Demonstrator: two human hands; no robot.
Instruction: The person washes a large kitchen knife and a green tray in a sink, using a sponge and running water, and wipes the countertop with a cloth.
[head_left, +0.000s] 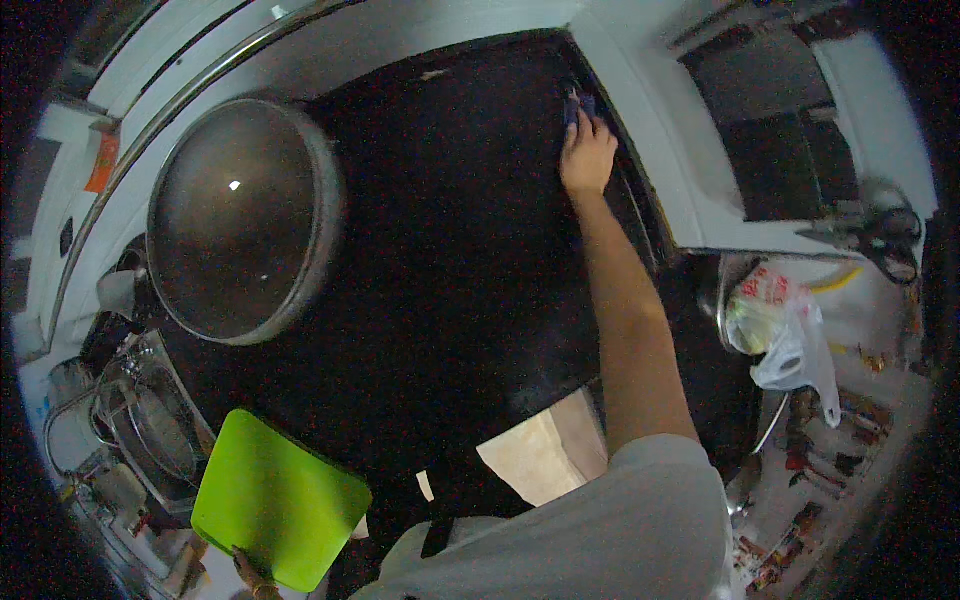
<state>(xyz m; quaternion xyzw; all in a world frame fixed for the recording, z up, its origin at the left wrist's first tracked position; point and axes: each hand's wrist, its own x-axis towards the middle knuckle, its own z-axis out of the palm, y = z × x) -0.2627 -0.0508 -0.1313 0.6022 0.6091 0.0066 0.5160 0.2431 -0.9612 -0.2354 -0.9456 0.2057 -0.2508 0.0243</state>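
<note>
My right hand (589, 159) reaches far forward and presses a bunched dark purple cloth (577, 109) on the black countertop (450, 262), close to its right rear edge. At the lower left, my left hand (246, 568) grips the near edge of a bright green rectangular board or tray (281, 499), tilted beside the counter. Its fingers are partly hidden. A beige folded sheet (536, 454) and a small pale strip (425, 486) lie on the counter close to my body.
A large round lid or bowl (240, 221) stands at left, near a sink (154, 420). Scissors (874, 232) appear at right, above a white plastic bag (795, 337) with contents. A curved metal rail (225, 60) crosses the upper left. A white wall (637, 127) borders the counter.
</note>
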